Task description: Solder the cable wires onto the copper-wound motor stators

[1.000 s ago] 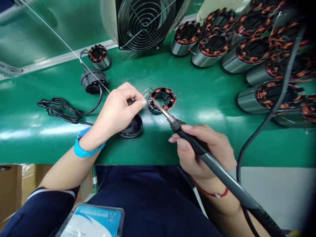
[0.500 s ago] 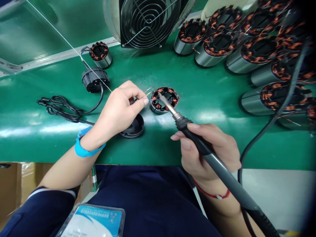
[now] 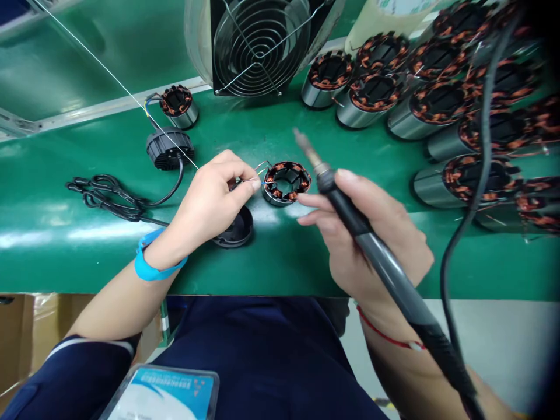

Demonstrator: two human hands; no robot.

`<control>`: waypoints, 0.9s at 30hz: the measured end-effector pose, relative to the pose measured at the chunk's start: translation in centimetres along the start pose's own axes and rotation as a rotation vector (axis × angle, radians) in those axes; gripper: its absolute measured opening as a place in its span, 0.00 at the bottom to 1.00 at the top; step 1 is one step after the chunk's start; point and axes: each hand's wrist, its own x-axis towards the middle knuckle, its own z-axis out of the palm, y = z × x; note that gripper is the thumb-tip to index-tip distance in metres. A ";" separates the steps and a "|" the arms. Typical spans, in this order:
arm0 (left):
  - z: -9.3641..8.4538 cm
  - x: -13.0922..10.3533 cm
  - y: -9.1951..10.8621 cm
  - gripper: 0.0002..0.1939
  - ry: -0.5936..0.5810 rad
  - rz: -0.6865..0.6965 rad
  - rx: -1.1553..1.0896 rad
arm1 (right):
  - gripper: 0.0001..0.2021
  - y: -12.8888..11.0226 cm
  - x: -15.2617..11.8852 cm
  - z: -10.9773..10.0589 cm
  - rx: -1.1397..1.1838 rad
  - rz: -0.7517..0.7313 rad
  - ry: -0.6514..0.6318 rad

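Observation:
My left hand (image 3: 219,195) pinches thin wires (image 3: 261,174) just left of a copper-wound motor stator (image 3: 287,184) standing on the green bench. A thin white strand (image 3: 100,63), probably solder, runs down from the upper left to this hand. Beneath the hand sits a round black housing (image 3: 234,230), partly covered. My right hand (image 3: 371,233) grips a soldering iron (image 3: 380,265). Its tip is raised up and to the right of the stator, apart from it and slightly blurred.
Several larger stators (image 3: 370,96) stand in rows at the right. A caged fan (image 3: 258,52) is at the back. At left are a finned black motor cap (image 3: 168,146), a small stator (image 3: 178,106) and a coiled black cable (image 3: 105,195). The iron's cord (image 3: 483,140) hangs at right.
The soldering iron has lifted from the stator's inner left side, moving up and right. My left hand stays at the wires. The whole view has shifted slightly.

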 end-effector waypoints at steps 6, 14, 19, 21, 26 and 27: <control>-0.1 0.0 -0.1 0.06 -0.005 0.017 -0.010 | 0.14 0.0 4.9 -0.5 -0.007 0.081 -0.225; -0.2 -0.1 0.0 0.06 -0.022 -0.003 -0.052 | 0.23 2.0 4.9 2.9 0.050 0.058 -0.181; -0.1 0.0 0.1 0.06 -0.036 -0.036 -0.067 | 0.22 2.2 4.2 3.5 0.006 0.039 -0.180; 0.0 0.0 0.0 0.06 -0.041 -0.036 -0.073 | 0.21 2.1 4.2 3.4 -0.010 0.019 -0.186; -0.8 -0.6 -0.1 0.06 -0.045 -0.046 -0.004 | 0.24 2.5 4.2 3.2 0.001 -0.040 -0.168; -1.2 -0.7 0.0 0.10 -0.060 -0.071 0.034 | 0.26 2.6 4.2 3.2 0.005 -0.042 -0.175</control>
